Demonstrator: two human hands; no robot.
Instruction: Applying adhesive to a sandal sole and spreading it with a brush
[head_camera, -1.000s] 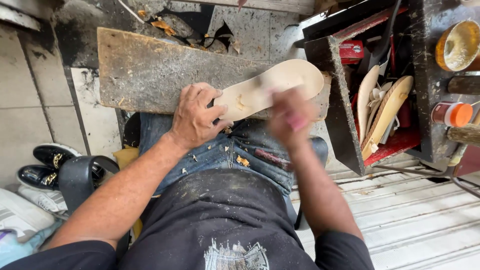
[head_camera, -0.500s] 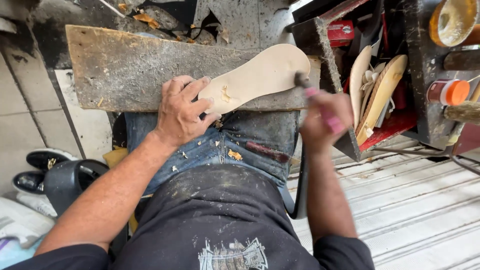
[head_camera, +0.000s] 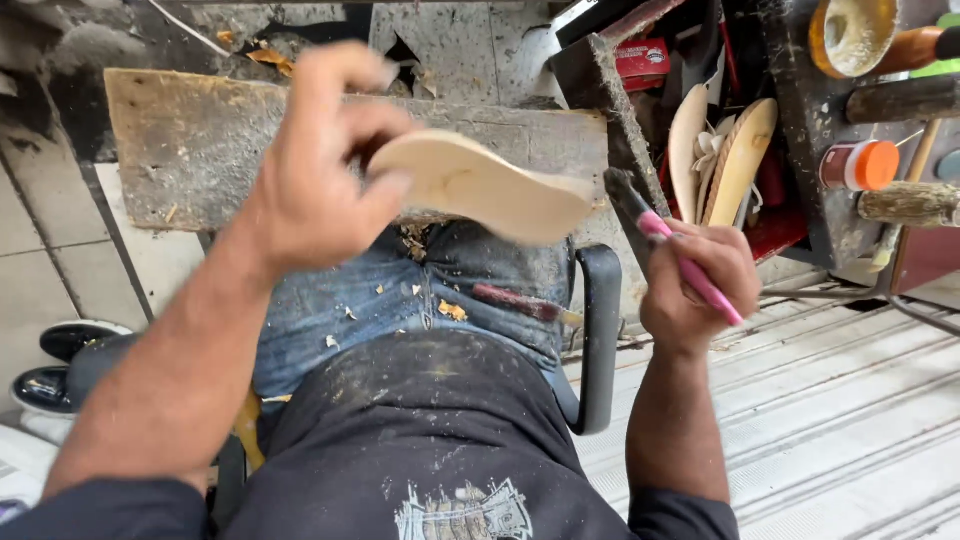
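— How does the grip stand on each side?

— The left hand is closed around one end of a pale wooden sole blank, fingers curled over the top edge, and it lifts the piece clear of the board. The right hand is wrapped shut around a pink-handled tool, its dark tip pointing up toward the free end of the blank — near it, not touching.

— Where is the blank exactly?

— In the air above the person's lap, in front of the worn plank that serves as the tabletop across the knees. It tilts, the far end lower and a little blurred.

— How far along does the work look?

— I judge the outline is largely shaped: the edge reads smooth and rounded, and shavings lie scattered on the jeans. The surface is bare and unfinished, so some trimming or smoothing seems left — I cannot tell how much.

— Anything else around?

— A rack on the right holds more pale blanks standing on edge, and beside them an orange-lidded jar.
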